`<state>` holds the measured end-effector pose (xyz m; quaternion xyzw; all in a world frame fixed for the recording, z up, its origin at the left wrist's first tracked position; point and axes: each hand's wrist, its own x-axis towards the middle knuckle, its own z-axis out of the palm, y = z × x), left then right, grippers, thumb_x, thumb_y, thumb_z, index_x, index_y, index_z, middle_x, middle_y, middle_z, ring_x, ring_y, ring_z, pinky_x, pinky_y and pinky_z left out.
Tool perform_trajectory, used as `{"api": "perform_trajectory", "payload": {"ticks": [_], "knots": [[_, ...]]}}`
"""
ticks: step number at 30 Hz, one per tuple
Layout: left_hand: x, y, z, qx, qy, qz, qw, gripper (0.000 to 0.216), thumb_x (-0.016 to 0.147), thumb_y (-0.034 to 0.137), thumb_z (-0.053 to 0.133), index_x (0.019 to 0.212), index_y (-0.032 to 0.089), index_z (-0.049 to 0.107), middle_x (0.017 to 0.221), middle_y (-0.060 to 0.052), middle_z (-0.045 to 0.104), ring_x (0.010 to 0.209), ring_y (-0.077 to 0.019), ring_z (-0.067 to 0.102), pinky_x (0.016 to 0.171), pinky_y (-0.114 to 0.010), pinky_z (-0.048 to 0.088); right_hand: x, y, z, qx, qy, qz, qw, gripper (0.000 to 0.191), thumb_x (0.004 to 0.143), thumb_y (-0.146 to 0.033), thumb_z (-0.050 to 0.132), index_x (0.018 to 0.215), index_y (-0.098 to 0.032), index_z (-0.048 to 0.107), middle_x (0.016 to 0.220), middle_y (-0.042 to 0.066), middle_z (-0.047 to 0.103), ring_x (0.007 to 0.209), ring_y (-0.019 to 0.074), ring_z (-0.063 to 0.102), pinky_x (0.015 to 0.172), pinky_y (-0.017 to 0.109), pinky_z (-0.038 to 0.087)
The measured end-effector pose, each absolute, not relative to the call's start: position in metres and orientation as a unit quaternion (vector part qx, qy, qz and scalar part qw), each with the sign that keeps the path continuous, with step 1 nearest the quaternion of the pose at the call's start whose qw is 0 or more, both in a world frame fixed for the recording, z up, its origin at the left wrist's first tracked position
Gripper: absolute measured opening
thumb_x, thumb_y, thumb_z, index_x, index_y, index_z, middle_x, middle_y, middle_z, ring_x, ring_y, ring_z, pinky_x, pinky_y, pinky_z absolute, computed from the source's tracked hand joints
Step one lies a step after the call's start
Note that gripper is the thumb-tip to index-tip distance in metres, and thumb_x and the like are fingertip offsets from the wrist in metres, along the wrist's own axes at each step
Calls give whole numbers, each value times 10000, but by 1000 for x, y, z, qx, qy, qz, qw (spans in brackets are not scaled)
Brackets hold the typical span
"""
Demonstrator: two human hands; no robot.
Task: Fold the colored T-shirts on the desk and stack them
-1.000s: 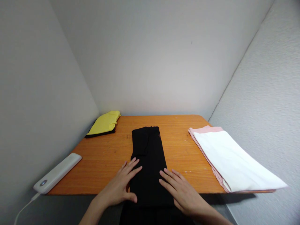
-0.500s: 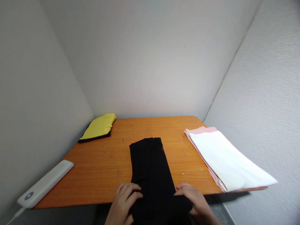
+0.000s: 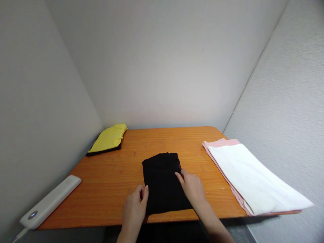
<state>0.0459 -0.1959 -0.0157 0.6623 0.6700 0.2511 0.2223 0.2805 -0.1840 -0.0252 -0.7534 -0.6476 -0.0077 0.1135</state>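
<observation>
Garment: black garment (image 3: 163, 182) folded into a short rectangle, lying flat on the orange table (image 3: 113, 175), near the near edge, about centre.
Left hand: left hand (image 3: 134, 209) at the near-left corner of the fold, thumb and fingers pinched together on the cloth edge.
Right hand: right hand (image 3: 191, 187) flat on the right edge of the fold, fingers together and pressing down, not clamped on anything.
Risk, slip: near edge of the fold sits close to the table's near edge; a pull toward the person could likely drag it over the edge.
Risk, unfold: top layer could spring back or skew if the right hand lifts while the left corner is pinched; uneven edges likely.
Risk, bunching: thin cloth may wrinkle under a sideways push from the pressing hand.
Surroundings: yellow cloth (image 3: 108, 140) far left, well apart; white cloth (image 3: 253, 179) on a pink cloth (image 3: 222, 143) at right, well apart; white power bank (image 3: 50, 201) near left, by the wall.
Change: half a second ago the garment was a long strip hanging over the near edge with both hands gripping its near end; now that end is folded up onto the table, the shape is half as long, and the hands have moved up to its sides.
</observation>
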Motion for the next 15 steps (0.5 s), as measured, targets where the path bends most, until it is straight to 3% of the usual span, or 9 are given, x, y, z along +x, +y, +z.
{"api": "perform_trajectory", "payload": {"ticks": [5, 8, 12, 15], "knots": [[42, -193, -9, 675, 664, 217, 237, 349, 895, 499, 385, 664, 243, 439, 611, -3, 581, 595, -194, 570, 564, -274, 317, 280, -187, -27, -757, -641, -23, 126, 425, 1007, -512, 323, 881, -200, 581, 689, 78, 643, 653, 246, 629, 587, 302, 362], [40, -185, 4, 659, 685, 204, 233, 387, 870, 607, 383, 822, 245, 510, 755, -48, 667, 703, -256, 641, 603, -307, 383, 280, -189, -23, -759, -627, -50, 165, 426, 980, -551, 380, 893, -182, 576, 773, 97, 640, 754, 256, 612, 712, 349, 393], [47, -164, 18, 637, 718, 163, 229, 663, 803, 734, 372, 1094, 157, 519, 1032, -182, 690, 980, -370, 653, 780, -416, 466, 274, -193, -13, -801, -572, -81, 157, 469, 929, -599, 461, 890, -155, 607, 870, 140, 626, 897, 306, 558, 823, 435, 364], [57, -147, 20, 636, 727, 110, 234, 831, 791, 794, 282, 1153, 87, 526, 1085, -245, 666, 1034, -404, 632, 834, -466, 470, 265, -194, -5, -825, -543, -75, 139, 489, 905, -602, 507, 923, -132, 639, 907, 164, 625, 945, 332, 526, 845, 473, 345]]}}
